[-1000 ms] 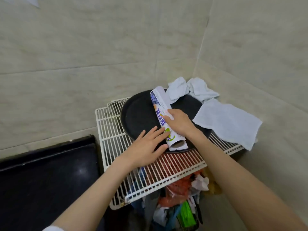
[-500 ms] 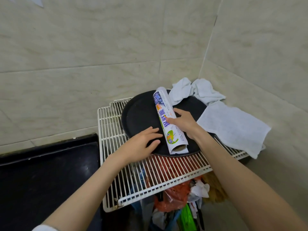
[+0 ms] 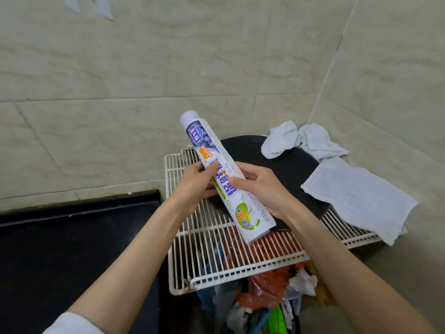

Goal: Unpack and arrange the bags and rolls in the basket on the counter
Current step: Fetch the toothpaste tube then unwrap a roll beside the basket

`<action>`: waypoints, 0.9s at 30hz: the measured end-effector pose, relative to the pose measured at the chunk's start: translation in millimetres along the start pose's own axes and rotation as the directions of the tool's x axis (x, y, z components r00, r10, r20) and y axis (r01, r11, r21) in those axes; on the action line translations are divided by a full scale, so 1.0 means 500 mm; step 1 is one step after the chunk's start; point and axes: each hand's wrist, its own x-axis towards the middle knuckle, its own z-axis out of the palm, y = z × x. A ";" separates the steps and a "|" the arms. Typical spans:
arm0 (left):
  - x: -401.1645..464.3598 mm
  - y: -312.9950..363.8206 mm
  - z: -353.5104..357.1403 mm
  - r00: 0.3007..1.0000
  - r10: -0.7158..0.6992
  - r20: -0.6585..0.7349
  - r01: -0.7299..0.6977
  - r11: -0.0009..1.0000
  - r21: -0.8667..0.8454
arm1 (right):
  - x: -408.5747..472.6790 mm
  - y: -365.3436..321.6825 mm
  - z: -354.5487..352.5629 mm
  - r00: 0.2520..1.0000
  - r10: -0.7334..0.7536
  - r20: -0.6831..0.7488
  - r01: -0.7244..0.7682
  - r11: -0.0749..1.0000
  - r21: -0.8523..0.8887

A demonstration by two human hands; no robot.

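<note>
A white roll (image 3: 212,150) with a printed purple, orange and green label is held up in the air, tilted with its far end toward the wall. My left hand (image 3: 195,186) grips its middle from the left. My right hand (image 3: 261,189) wraps the same roll from the right, a little lower. Below the hands lies a white wire rack (image 3: 231,256) with a round black tray (image 3: 296,169) on it. Under the rack sits a heap of coloured plastic bags (image 3: 265,290), red, blue, green and white; the basket holding them is mostly hidden.
A flat white cloth (image 3: 356,196) hangs over the rack's right side, and a crumpled white cloth (image 3: 298,141) lies at the tray's back edge. A black countertop (image 3: 72,249) spreads to the left. Tiled walls meet in a corner behind.
The roll lay on the black tray under my right hand; now both hands have lifted it off the tray and hold it tilted in the air.
</note>
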 end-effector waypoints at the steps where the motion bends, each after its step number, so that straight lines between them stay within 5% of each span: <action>1: -0.015 0.007 -0.022 1.000 0.017 -0.010 -0.017 1.000 -0.018 | -0.007 -0.010 0.022 0.998 -0.057 0.020 0.057 0.998 -0.025; 8: -0.170 0.021 -0.212 0.993 0.066 -0.093 -0.081 0.981 -0.179 | -0.060 -0.060 0.231 0.967 -0.226 0.119 0.244 0.953 -0.177; 13: -0.352 -0.009 -0.381 0.947 0.125 -0.297 -0.180 0.970 -0.165 | -0.119 -0.063 0.456 0.932 -0.305 0.198 0.342 0.918 -0.198; 16: -0.482 -0.034 -0.485 0.881 0.174 -0.440 -0.250 0.961 -0.121 | -0.177 -0.048 0.607 0.893 -0.423 0.151 0.449 0.850 -0.274; 21: -0.713 -0.071 -0.663 0.743 0.187 -0.643 -0.346 0.929 -0.130 | -0.280 -0.010 0.870 0.806 -0.417 0.420 0.577 0.713 -0.398; 27: -0.951 -0.110 -0.848 0.553 0.205 -0.807 -0.425 0.903 -0.062 | -0.364 -0.016 1.152 0.647 -0.344 0.680 0.646 0.721 -0.251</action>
